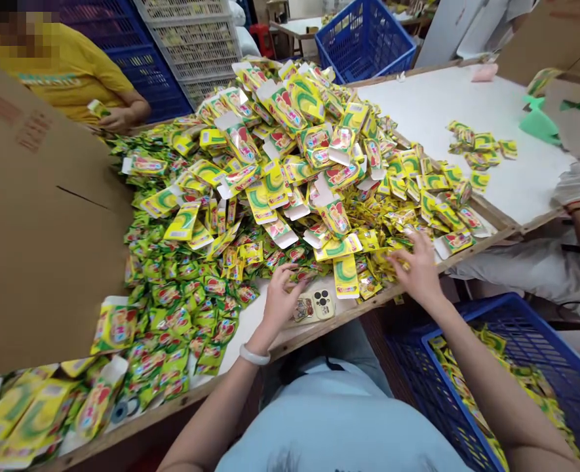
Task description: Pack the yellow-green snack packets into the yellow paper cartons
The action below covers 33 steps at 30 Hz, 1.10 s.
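A large heap of small candy packets and yellow-green cartons covers the table in front of me. My left hand (284, 295), with a pale bangle at the wrist, has its fingers curled at a green packet (305, 273) with a watermelon print. Over the yellow packets (368, 285) at the heap's front right, my right hand (421, 272) pinches a small yellow packet, partly hidden by the fingers. Between the hands lies a flat yellow carton (345, 275). A phone (314, 307) in a cream case rests beside my left hand at the table edge.
A big cardboard box (44, 223) stands at left. A blue crate (486, 380) holding yellow packets sits below right. Across the table, a person in yellow (88, 65) holds a small carton. A co-worker's gloved hand (579, 187) is at right. Another blue crate (366, 42) stands behind.
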Tool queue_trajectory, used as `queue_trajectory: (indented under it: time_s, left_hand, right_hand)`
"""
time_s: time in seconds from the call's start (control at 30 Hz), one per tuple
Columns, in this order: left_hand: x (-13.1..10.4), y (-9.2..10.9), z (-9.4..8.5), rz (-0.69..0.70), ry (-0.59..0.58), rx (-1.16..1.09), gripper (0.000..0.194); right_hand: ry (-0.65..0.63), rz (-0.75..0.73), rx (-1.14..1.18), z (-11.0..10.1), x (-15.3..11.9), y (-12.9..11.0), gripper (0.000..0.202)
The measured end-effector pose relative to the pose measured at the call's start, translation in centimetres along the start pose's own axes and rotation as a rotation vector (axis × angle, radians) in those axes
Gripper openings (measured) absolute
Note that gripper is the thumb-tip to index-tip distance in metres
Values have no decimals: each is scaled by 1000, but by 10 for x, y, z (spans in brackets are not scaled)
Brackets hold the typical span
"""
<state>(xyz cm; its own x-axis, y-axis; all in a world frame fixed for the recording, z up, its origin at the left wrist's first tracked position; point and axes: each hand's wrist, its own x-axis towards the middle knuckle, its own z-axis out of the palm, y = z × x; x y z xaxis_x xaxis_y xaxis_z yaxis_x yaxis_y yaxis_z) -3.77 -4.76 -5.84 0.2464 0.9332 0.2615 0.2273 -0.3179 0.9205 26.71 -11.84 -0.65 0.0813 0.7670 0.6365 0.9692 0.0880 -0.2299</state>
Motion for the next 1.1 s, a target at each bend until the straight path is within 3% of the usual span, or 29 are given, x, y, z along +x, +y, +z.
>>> queue_trajectory:
  time_s: [0.07,0.1,0.2,0.27,0.37,0.43,0.5,0.6,0.67,0.8,0.9,0.97,1.03,1.1]
  left_hand:
    - [-5,11,1,-144,-75,-278,35]
    - [-8,18,3,-196,-128,-362,39]
    - [-18,37,11,-230,-209,-445,45]
    - [-24,44,16,-220,-199,-480,50]
    - [-31,46,24,-188,-166,-484,52]
    - [-35,42,30,-154,-145,-431,46]
    - [-41,37,35,-122,-154,-358,41]
    - [-49,32,35,-60,-356,-243,36]
    - [-44,32,30,57,-494,-94,31]
    - [4,38,22,545,-413,411,38]
    - [53,39,32,935,-584,660,63]
    - [75,38,40,1085,-745,653,62]
    - [81,38,46,1052,-793,500,45]
    - [71,40,47,828,-708,214,23]
  right_hand:
    - [94,84,300,-6,4,-20,18]
    - [81,124,478,-7,5,-35,19]
    - [-90,253,913,7,-4,-86,25]
    - [-130,372,1014,23,-17,-110,27]
    - [-107,507,1019,39,-35,-124,28]
    - [-107,561,1079,38,-43,-123,25]
    - [-189,605,1248,30,-49,-118,31]
    - [-405,628,1412,13,-58,-108,45]
    - [-444,657,1339,3,-68,-97,35]
    - [-264,813,1165,-8,-82,-69,38]
    - [-189,897,1168,-9,-83,-51,47]
    - [-177,884,1211,-11,-79,-43,47]
    - [-139,829,1253,-17,-74,-41,43]
    - [-42,755,1258,-27,-66,-44,36]
